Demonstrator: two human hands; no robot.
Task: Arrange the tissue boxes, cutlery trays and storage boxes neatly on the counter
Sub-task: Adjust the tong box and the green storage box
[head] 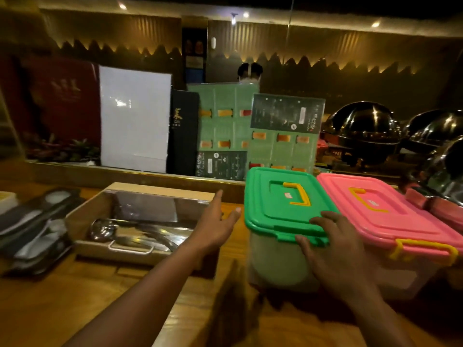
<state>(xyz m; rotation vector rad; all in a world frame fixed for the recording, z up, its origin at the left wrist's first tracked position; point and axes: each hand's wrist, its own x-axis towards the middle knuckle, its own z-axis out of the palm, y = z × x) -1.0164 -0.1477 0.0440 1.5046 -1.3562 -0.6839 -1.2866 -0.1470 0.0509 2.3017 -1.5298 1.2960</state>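
Note:
A storage box with a green lid (pixel 280 196) and yellow handle stands on the wooden counter (pixel 75 296), right of centre. My right hand (pixel 328 244) rests flat on the lid's near right corner, fingers spread. A pink-lidded storage box (pixel 390 209) touches it on the right. My left hand (pixel 218 221) hovers open between the green box and a wooden cutlery tray (pixel 140 221), which holds a ladle and other metal utensils. At the far left lies a dark tray (pixel 37 226) of wrapped cutlery.
Menus and a white board (pixel 135 118) lean upright along the raised ledge behind the counter. Domed steel chafing dishes (pixel 363 128) stand at the back right. More pink containers (pixel 441 209) sit at the right edge. A white box corner (pixel 6 199) shows far left.

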